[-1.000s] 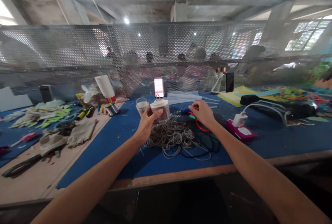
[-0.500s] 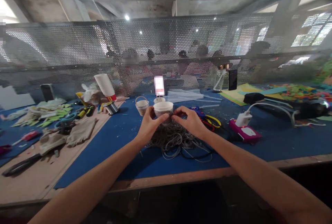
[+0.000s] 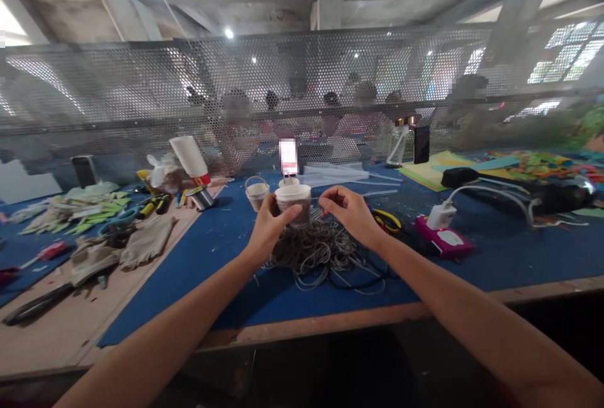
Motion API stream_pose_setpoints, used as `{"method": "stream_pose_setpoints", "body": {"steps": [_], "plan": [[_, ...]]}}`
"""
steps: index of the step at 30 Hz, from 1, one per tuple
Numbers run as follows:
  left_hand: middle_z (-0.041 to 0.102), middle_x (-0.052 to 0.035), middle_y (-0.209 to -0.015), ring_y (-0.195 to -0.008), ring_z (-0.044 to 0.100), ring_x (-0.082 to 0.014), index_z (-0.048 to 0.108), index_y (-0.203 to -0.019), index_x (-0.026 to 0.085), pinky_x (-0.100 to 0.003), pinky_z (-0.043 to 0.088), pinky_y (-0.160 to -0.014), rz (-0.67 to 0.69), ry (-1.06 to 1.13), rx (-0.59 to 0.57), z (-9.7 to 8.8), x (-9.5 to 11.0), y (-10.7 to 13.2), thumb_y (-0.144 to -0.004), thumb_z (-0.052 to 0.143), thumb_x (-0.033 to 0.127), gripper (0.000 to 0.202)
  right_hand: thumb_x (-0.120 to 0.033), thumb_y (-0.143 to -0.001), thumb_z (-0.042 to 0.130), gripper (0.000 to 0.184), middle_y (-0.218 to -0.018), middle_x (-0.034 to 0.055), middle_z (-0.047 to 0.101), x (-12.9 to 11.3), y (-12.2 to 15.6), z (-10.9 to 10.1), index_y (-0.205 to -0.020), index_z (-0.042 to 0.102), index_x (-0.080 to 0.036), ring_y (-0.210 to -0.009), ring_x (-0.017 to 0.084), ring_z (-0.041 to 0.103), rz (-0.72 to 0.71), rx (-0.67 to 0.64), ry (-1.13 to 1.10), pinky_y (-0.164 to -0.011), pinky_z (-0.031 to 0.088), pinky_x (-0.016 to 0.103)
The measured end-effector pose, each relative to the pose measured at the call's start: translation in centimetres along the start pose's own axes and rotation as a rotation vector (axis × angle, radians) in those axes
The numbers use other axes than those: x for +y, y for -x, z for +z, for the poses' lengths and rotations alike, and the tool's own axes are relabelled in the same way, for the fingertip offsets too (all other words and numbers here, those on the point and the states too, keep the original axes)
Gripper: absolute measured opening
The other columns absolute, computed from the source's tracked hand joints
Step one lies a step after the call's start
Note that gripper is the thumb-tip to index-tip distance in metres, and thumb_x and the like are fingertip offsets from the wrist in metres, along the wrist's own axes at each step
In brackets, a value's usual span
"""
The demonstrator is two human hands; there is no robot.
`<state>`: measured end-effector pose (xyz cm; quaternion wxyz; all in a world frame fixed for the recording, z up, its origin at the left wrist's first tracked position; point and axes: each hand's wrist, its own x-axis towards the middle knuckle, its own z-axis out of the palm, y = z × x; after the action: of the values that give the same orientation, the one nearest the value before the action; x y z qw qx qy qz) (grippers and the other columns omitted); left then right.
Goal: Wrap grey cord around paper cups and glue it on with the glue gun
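Observation:
My left hand (image 3: 271, 222) grips a white paper cup (image 3: 293, 197) by its side, with grey cord wound round its lower part. To the right of the cup, my right hand (image 3: 348, 211) is closed in a pinch on a strand of grey cord (image 3: 315, 199) that runs to the cup. Below both hands lies a tangled heap of the same cord (image 3: 321, 249) on the blue mat. Just behind the cup stand a small cord-wrapped bucket (image 3: 257, 194) with a handle and a second small cup (image 3: 289, 182), partly hidden.
A tilted stack of paper cups (image 3: 189, 156), gloves (image 3: 148, 243) and scissors (image 3: 120, 222) lie left. A lit phone (image 3: 287, 156) stands behind. Yellow-handled pliers (image 3: 387, 220), a pink power socket (image 3: 443, 238) and a glass bottle (image 3: 399, 147) are right. A perforated screen (image 3: 302, 74) closes the back.
My right hand has moved a little away from the cup to the right, drawing the cord out between them. The left hand still holds the cup.

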<state>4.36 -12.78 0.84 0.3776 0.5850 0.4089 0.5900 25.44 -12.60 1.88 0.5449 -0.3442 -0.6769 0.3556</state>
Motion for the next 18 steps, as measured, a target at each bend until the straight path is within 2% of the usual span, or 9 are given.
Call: {"method": "stream_pose_setpoints", "body": {"steps": [8, 18], "plan": [[0.072, -0.0093, -0.111, -0.112, 0.064, -0.0306, 0.066, -0.112, 0.02, -0.041, 0.049, -0.096, -0.003, 0.019, -0.007, 0.09, 0.19, 0.13, -0.071, 0.086, 0.046, 0.052, -0.042, -0.088, 0.072, 0.021, -0.077, 0.0007, 0.07, -0.24, -0.08, -0.12, -0.089, 0.067, -0.022, -0.071, 0.016, 0.068, 0.007, 0.055, 0.049, -0.074, 0.054, 0.032], [0.072, -0.0098, -0.119, -0.113, 0.065, -0.029, 0.066, -0.115, 0.019, -0.039, 0.049, -0.097, 0.006, 0.047, -0.049, -0.11, -0.46, 0.08, -0.075, 0.085, 0.045, 0.052, -0.043, -0.088, 0.071, 0.022, -0.08, 0.0017, 0.071, -0.11, -0.12, -0.26, -0.09, 0.068, -0.021, -0.072, 0.017, 0.066, -0.004, 0.06, 0.063, -0.073, 0.053, 0.032]]}}
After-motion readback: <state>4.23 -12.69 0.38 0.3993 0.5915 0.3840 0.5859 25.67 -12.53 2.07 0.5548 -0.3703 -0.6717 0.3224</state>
